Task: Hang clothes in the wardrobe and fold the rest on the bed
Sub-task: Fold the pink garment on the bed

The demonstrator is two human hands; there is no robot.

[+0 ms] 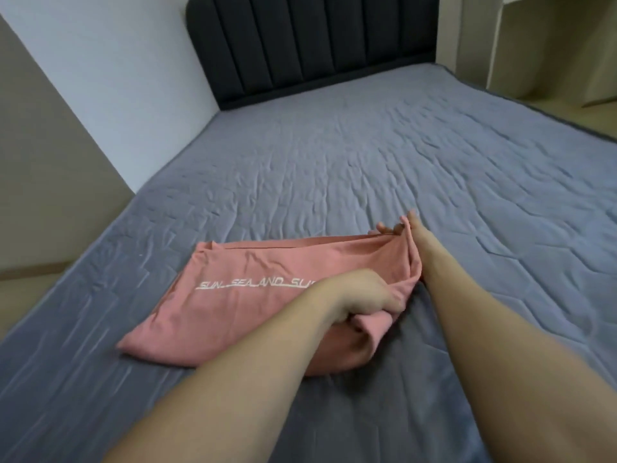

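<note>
Two bare forearms come in from the near edge, and both hands are on a pink t-shirt (253, 302) lying on the grey bed (434, 182), a bit left of centre and nearer the foot than the dark headboard (310, 45). The left hand (364, 295) has its fingers curled round a bunched wad of fabric at the shirt's near right corner. The right hand (409, 228) pinches the far right corner, thumb and fingers closed on the edge.

Looks like a fold in progress to me. I'd keep that right edge taut between the two hands, carry it over to the left edge so the corners meet, then smooth out the bunching under the left hand before letting go. That wad will make a lumpy fold otherwise.

The print reads "SUN SEA AND SU..." and the rest is covered by the left wrist. Can't tell where the sleeves or collar are, and no wardrobe or other clothes are in view.
</note>
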